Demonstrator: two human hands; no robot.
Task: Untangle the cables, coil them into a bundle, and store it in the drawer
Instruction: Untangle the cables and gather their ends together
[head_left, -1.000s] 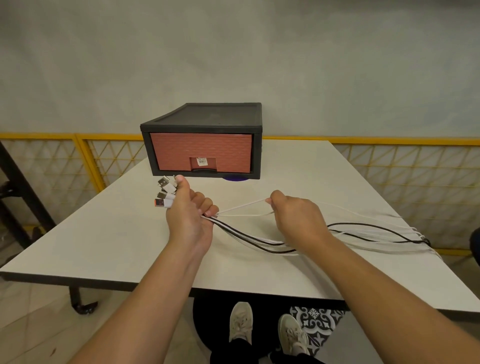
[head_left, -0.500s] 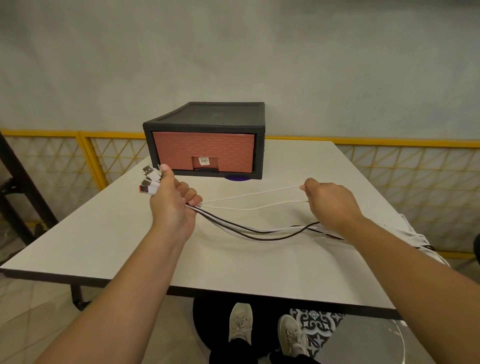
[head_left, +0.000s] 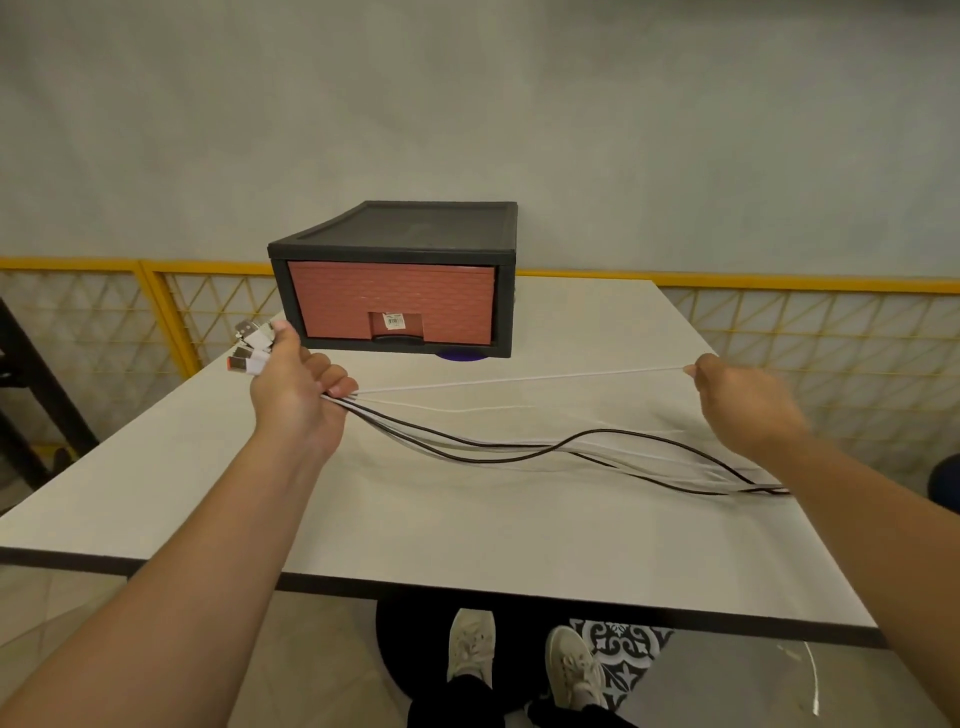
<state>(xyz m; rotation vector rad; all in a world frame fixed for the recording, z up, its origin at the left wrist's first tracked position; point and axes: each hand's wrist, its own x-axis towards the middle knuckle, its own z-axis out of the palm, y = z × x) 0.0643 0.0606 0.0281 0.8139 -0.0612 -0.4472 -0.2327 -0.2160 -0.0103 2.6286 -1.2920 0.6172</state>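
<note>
While left hand (head_left: 295, 397) grips the cable bundle (head_left: 488, 452) behind its USB plugs (head_left: 252, 345), right hand (head_left: 748, 410) pinches one white cable (head_left: 519, 379) taut. Drawer (head_left: 389, 306): closed, on white table (head_left: 467, 525).

Gripping cables (head_left: 415, 434) in left hand (head_left: 296, 395), plugs (head_left: 252, 345) fanned past the fist | pinching one white cable (head_left: 519, 380) in right hand (head_left: 743, 410), taut between both grips | slack strands sagging below onto table (head_left: 467, 519) | closed drawer (head_left: 389, 306) just beyond left grip

Two hands, left hand (head_left: 296, 400) and right hand (head_left: 748, 410), are holding cables (head_left: 519, 380): two black, several white. One drawer (head_left: 389, 301), one table (head_left: 467, 530) and two shoes (head_left: 470, 644) are also showing.
</note>
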